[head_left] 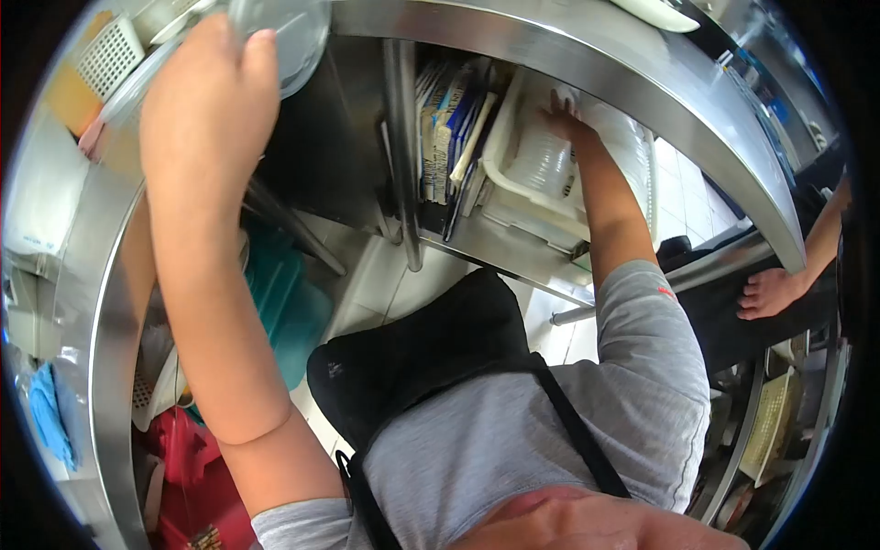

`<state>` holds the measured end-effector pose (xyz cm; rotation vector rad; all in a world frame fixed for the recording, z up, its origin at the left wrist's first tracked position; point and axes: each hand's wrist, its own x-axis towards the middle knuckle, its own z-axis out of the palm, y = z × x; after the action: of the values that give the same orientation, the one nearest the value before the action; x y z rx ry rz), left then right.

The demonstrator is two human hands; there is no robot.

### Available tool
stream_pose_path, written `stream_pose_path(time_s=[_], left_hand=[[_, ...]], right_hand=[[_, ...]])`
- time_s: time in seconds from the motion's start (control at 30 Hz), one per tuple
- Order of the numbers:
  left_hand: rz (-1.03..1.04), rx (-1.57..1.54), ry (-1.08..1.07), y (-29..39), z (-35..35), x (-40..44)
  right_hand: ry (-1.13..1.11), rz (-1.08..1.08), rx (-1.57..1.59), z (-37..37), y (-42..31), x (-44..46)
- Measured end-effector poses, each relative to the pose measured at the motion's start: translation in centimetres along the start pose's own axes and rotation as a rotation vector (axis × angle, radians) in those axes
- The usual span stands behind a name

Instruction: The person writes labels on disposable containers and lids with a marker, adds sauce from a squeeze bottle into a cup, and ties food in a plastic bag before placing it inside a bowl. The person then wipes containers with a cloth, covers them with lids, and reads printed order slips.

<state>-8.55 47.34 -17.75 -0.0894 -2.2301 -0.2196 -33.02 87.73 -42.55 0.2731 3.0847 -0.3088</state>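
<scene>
My left hand (211, 101) is raised at the upper left, above the steel counter edge, its fingers closed on a clear round plastic lid (291, 41). Under the counter, my right hand (564, 117) reaches into a white plastic bin (500, 170) on the lower shelf. Its fingers are spread against a stack of clear plastic containers (539, 163) lying on its side. More clear plastic (623, 137) lies in the bin to the right of my forearm. Part of the right fingertips is lost against the pale plastic.
Books and papers (449, 128) stand left of the bin, beside a steel table leg (401, 156). The curved counter edge (550, 50) passes above my right arm. Teal containers (280, 293) and a red bag (206, 486) are lower left. Another person's hand (770, 293) is at the right.
</scene>
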Motion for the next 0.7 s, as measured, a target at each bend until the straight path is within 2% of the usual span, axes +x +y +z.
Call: stream_pose_path(time_s=[0.07,0.17,0.2,0.23,0.27,0.3,0.33,0.37,0.4,0.47,0.5,0.53,0.6,0.63,0.7], left_hand=[[0.103,0.039,0.065,-0.8,0.6,0.1],[0.141,0.012,0.110,-0.3,0.8,-0.2],[-0.041,-0.029,-0.075,0.5,-0.6,0.1],[-0.228,-0.036,-0.255,1.3,-1.9,0.4],[-0.134,-0.188,-0.306,0.5,-1.8,-0.2],[-0.095,-0.098,-0.205,0.2,-1.0,-0.5],[-0.044,-0.023,-0.104,0.1,-0.1,-0.4],[-0.019,-0.017,-0.091,-0.1,0.2,-0.3],[0.008,-0.015,-0.083,-0.2,0.2,-0.3],[0.006,-0.069,-0.075,-0.4,0.0,-0.1],[0.000,-0.098,-0.068,0.0,-0.2,-0.6],[-0.003,-0.133,-0.066,0.0,-0.5,-0.5],[-0.003,-0.224,-0.093,-0.2,-1.2,-0.3],[-0.001,-0.272,-0.117,-0.5,-1.7,-0.4],[-0.061,-0.392,-0.179,-1.0,-2.5,-1.3]], right_hand=[[-0.134,-0.039,0.128,0.5,0.9,1.4],[-0.174,-0.203,0.214,-0.9,0.5,-0.1],[-0.140,-0.295,0.244,0.8,2.4,2.5],[-0.113,-0.258,0.214,0.8,2.3,3.0],[-0.088,-0.220,0.185,0.8,2.3,3.6],[-0.064,-0.181,0.157,0.8,2.2,4.4],[0.069,-0.315,0.065,-0.7,0.5,3.6],[0.012,-0.320,-0.024,-4.1,-2.5,0.7],[0.251,-0.469,0.079,-5.3,-4.3,-1.4],[0.160,-0.320,-0.092,-7.2,-6.8,-4.6],[0.271,-0.468,-0.232,-4.4,-5.1,-3.4],[0.240,-0.634,-0.029,-5.0,-6.8,-7.2],[-0.152,-0.747,0.287,-7.6,-12.4,-19.6],[-0.310,-0.643,0.150,-9.6,-14.4,-24.8],[-0.431,-0.656,0.642,-9.7,-13.8,-28.9]])
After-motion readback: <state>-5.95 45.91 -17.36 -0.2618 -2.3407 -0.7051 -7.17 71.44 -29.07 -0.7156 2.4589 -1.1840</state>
